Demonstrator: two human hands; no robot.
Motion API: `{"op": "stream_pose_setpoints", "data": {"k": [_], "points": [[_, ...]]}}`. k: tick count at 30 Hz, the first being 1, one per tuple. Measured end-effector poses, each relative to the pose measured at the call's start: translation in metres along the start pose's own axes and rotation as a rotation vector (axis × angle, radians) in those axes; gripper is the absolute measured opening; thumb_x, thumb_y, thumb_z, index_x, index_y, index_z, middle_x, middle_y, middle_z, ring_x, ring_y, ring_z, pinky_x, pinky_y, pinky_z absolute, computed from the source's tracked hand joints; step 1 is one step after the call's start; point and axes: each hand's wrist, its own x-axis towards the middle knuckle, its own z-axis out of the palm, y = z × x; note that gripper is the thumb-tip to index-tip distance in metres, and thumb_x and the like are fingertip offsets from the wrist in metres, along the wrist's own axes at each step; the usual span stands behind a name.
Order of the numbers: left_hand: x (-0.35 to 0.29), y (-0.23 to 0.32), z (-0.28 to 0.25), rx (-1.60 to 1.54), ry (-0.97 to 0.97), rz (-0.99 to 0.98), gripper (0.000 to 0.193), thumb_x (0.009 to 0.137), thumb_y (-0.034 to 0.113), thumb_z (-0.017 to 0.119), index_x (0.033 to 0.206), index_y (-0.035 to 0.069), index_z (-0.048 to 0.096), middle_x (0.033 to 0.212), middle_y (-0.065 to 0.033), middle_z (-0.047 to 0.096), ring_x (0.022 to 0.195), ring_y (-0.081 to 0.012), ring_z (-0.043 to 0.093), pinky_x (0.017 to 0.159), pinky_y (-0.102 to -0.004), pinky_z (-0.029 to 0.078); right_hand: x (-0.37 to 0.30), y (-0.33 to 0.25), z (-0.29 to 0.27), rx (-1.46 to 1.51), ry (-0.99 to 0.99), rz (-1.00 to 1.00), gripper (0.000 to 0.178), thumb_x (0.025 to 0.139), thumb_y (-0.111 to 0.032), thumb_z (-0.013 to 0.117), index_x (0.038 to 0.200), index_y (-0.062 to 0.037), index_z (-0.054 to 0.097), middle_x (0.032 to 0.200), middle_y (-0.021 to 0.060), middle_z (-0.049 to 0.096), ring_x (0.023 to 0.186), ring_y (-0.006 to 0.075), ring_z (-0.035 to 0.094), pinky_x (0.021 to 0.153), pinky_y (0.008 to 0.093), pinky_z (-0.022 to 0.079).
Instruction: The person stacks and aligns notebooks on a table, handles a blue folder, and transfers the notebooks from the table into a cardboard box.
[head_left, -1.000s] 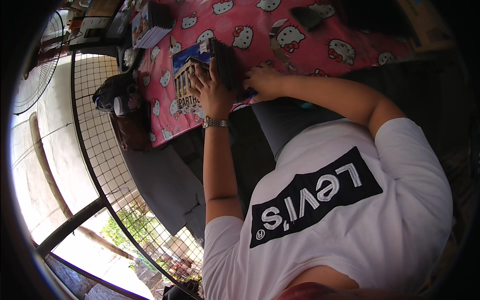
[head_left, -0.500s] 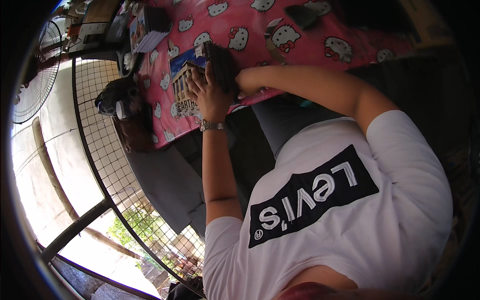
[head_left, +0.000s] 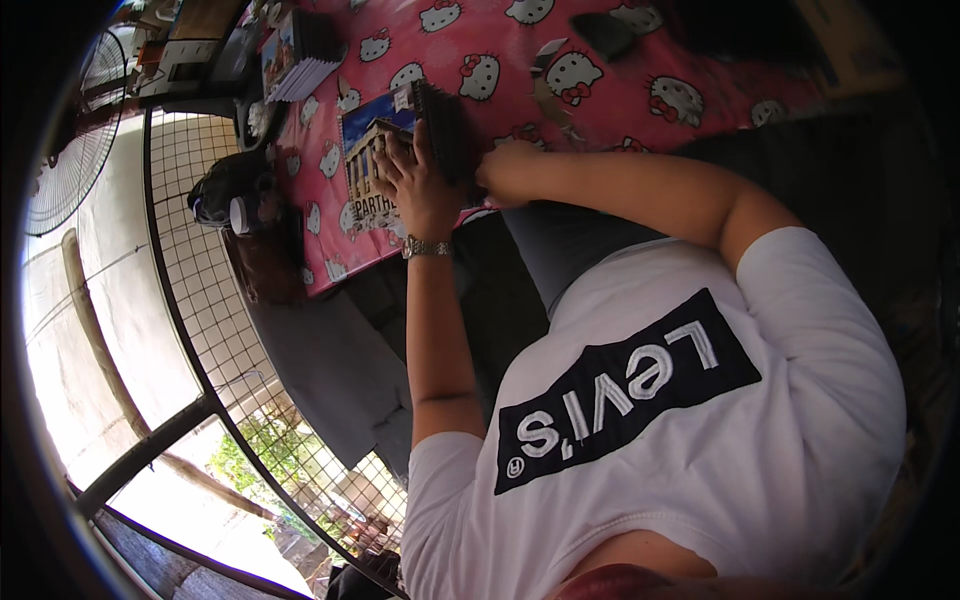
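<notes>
A spiral-bound notebook with a picture of a columned stone building under a blue sky lies on the pink tablecloth, possibly on top of others. My left hand rests flat on its cover, fingers spread, a metal watch on the wrist. Along the notebook's right side runs a dark coil edge. My right hand is beside that edge, near the table's front, with its fingers curled in. Whatever it grips, if anything, is hidden.
A stack of similar notebooks stands at the far left of the table. A dark bag sits by the left table edge, near a wire-mesh screen and a fan. A dark object lies at the back.
My right hand and forearm have shifted slightly nearer to me and to the right. My left hand stays on the notebook cover.
</notes>
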Motion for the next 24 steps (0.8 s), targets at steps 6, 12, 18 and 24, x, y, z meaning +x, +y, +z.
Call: {"op": "stream_pose_setpoints", "data": {"k": [6,12,18,24], "points": [[0.000,-0.007,-0.014,-0.209,-0.006,-0.030,0.098,0.067,0.029,0.084,0.148,0.016,0.032,0.150,-0.0250,0.029,0.140,-0.0463,0.026,0.110,-0.0641,0.018,0.020,-0.008,-0.025,0.016,-0.260,0.077,0.044,0.083,-0.040,0.068,0.115,-0.0095,0.067,0.117,0.0141,0.065,0.112,0.0316,0.062,0.093,0.0465,0.050],[-0.063,-0.041,-0.019,-1.642,0.670,-0.863,0.078,0.088,0.041,0.065,0.146,0.009,0.025,0.135,-0.0204,0.039,0.122,-0.0312,0.047,0.097,-0.0479,0.048,-0.040,0.070,0.005,-0.219,0.501,0.039,0.045,0.083,-0.036,0.071,0.118,-0.0096,0.064,0.114,0.0118,0.057,0.115,0.0291,0.053,0.096,0.0413,0.042],[-0.069,-0.040,0.022,-2.228,0.288,-1.270,0.096,0.077,0.068,0.060,0.144,0.005,0.033,0.141,-0.0208,0.037,0.121,-0.0408,0.046,0.101,-0.0584,0.042,-0.012,0.045,0.013,0.614,0.710,-0.014,0.061,0.091,-0.043,0.062,0.131,0.0022,0.052,0.130,0.0200,0.053,0.128,0.0353,0.046,0.108,0.0427,0.034],[-0.046,-0.041,0.019,-2.223,0.245,-1.028,0.091,0.078,0.059,0.062,0.143,0.002,0.033,0.137,-0.0203,0.042,0.125,-0.0392,0.045,0.103,-0.0566,0.041,0.018,-0.015,0.024,1.547,0.558,-0.229,0.076,0.098,-0.056,0.043,0.146,0.0018,0.031,0.145,0.0218,0.040,0.138,0.0296,0.034,0.114,0.0364,0.025]]}}
